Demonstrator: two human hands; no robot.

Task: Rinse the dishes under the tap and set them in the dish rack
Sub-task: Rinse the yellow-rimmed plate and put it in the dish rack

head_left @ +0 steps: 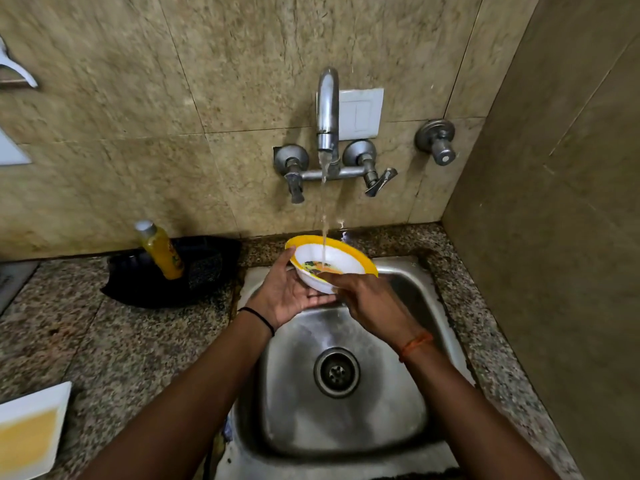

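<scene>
A white bowl (341, 259) with a yellow rim and a coloured print inside is held over the back of the steel sink (408, 393), tilted towards me. Water from the wall tap (327, 109) runs straight into it. My left hand (289, 294) cups the bowl from below, thumb on the left rim and fingers flat beneath the base. My right hand (369, 301) comes over the near rim, and its fingers reach into the bowl beside the stream.
A black dish rack (207, 268) on the granite counter left of the sink holds a yellow bottle (160, 249). A white and yellow plate (29, 431) lies at the lower left edge. Tap handles (379, 181) stick out below the spout. A side wall closes the right.
</scene>
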